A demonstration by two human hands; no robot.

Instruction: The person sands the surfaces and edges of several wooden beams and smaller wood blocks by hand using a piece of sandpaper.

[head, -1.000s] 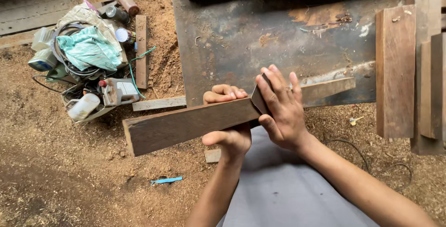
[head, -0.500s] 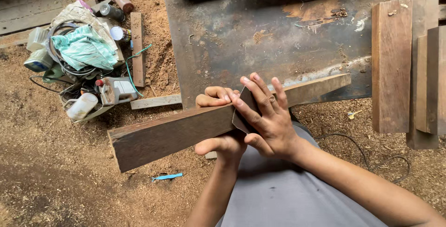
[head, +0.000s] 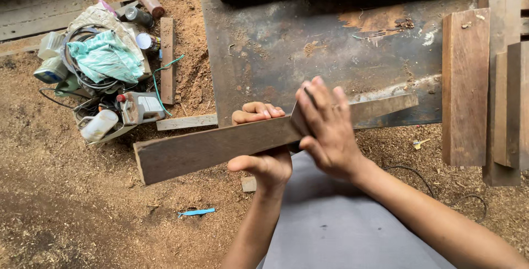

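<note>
A long brown wooden plank (head: 204, 149) runs across the middle of the view, its left end lower than its right. My left hand (head: 263, 153) grips it from below near its middle, fingers curled over the top edge and thumb under. My right hand (head: 325, 128) lies flat on the plank's face just right of the left hand, fingers spread and blurred; something small may be under the palm, but I cannot tell. The plank's right end reaches over the dark worn board (head: 330, 43) beyond it.
A heap of tools, cords, a teal cloth and bottles (head: 102, 76) sits at the left on the sawdust floor. Stacked wooden boards (head: 468, 87) lie at the right. A thin strip of wood (head: 186, 121) and a blue scrap (head: 197, 212) lie on the sawdust.
My right hand has slid back and forth along the plank's face. The plank has shifted a little in the view, still held by my left hand.
</note>
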